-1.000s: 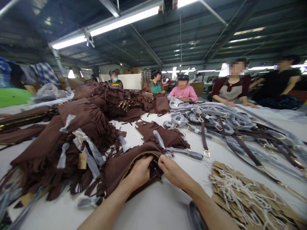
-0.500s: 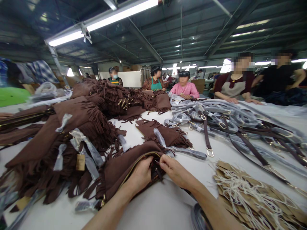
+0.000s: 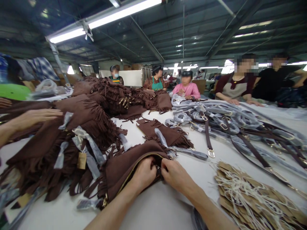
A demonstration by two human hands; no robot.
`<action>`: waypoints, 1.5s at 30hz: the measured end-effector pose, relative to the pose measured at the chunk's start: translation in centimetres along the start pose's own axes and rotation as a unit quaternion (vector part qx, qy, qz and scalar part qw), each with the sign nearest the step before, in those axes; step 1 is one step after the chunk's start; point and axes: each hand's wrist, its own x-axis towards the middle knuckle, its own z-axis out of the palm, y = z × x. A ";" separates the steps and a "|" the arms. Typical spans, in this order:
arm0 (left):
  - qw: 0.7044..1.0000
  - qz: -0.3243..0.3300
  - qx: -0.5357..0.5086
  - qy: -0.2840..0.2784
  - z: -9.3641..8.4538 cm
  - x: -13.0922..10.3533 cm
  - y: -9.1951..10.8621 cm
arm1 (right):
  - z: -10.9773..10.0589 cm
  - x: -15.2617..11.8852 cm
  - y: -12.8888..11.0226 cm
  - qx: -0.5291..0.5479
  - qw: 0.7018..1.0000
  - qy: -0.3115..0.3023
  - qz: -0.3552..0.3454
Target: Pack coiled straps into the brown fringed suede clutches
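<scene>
At lower centre, the brown fringed bag point(image 3: 120, 166) lies open-mouthed; the left hand point(image 3: 145, 174) and right hand point(image 3: 176, 174) remain curled at its opening, fingertips too hidden to tell what they grip. Farther off, at left, a co-worker's hand point(image 3: 39, 117) newly appears over the brown pile point(image 3: 81, 110), seemingly without disturbing the work.

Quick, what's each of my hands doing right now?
Left hand: closed, at the open bag; what it holds cannot be told.
Right hand: closed, at the same bag; what's in the grip is hidden.
</scene>
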 end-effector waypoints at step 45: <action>0.948 0.097 -0.296 0.056 -3.5 -2.7 2.3 | -2.1 0.0 -2.3 0.250 0.938 0.231 -0.073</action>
